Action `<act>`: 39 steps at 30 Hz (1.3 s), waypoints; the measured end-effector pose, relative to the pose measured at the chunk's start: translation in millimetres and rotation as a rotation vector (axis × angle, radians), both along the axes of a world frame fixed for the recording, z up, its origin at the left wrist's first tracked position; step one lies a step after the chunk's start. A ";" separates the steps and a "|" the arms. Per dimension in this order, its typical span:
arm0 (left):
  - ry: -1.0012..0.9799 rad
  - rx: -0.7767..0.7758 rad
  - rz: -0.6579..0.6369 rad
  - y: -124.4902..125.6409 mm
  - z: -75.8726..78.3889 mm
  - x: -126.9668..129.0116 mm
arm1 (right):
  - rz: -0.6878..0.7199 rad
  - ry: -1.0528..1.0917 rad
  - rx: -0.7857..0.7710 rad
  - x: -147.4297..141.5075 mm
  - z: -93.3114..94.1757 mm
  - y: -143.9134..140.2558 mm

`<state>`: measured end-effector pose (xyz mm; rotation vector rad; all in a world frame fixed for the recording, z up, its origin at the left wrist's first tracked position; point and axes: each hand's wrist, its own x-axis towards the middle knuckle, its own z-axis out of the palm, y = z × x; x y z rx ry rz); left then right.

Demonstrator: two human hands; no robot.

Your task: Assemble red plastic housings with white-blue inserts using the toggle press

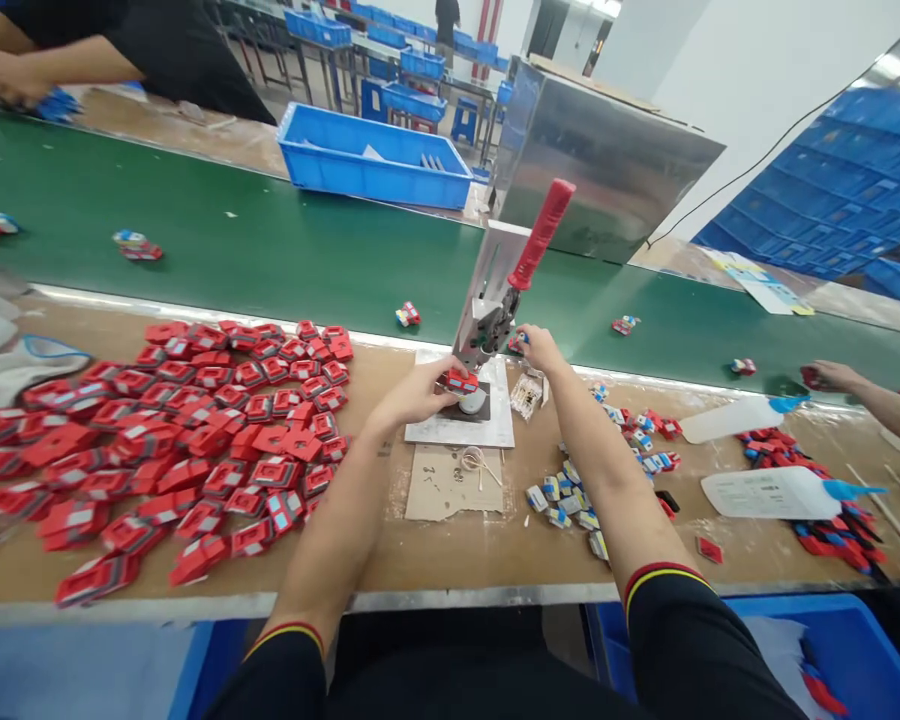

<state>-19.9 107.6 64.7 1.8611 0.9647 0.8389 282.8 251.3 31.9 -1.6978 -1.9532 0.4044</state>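
Note:
A small hand press (495, 300) with a red-sleeved lever (541, 232) stands on a white plate (495, 425) at the bench's far edge. My left hand (418, 392) holds a small red toy part (461, 381) under the press head. My right hand (538, 345) reaches just right of the press, fingers pinched on a small part I cannot identify. A big spread of red toy shells (195, 440) lies to the left. Small blue-and-white pieces (570, 500) lie to the right of my right arm.
A green conveyor belt (270, 250) runs behind the bench with a few finished toys on it. A blue bin (371, 160) and a metal box (607, 160) stand beyond. Two white glue bottles (776, 492) lie at right. Another person's hand (832, 377) works at far right; a further person is at top left.

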 end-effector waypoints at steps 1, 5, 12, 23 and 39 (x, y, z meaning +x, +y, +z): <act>0.005 0.005 0.013 -0.3 -0.2 1.4 | 0.007 -0.017 0.006 -0.8 -1.3 -1.3; -0.009 0.031 0.055 2.4 -5.6 6.6 | -0.032 -0.022 0.131 7.1 2.9 -7.7; -0.129 0.046 0.103 6.5 -23.7 23.7 | 0.135 0.389 0.727 -12.0 81.8 -35.1; -0.184 0.017 0.248 11.8 -48.9 40.0 | 0.530 0.368 0.670 -103.9 165.6 -116.7; -0.200 0.084 0.236 10.4 -50.3 43.7 | 0.754 -0.203 0.933 -76.9 109.7 -186.4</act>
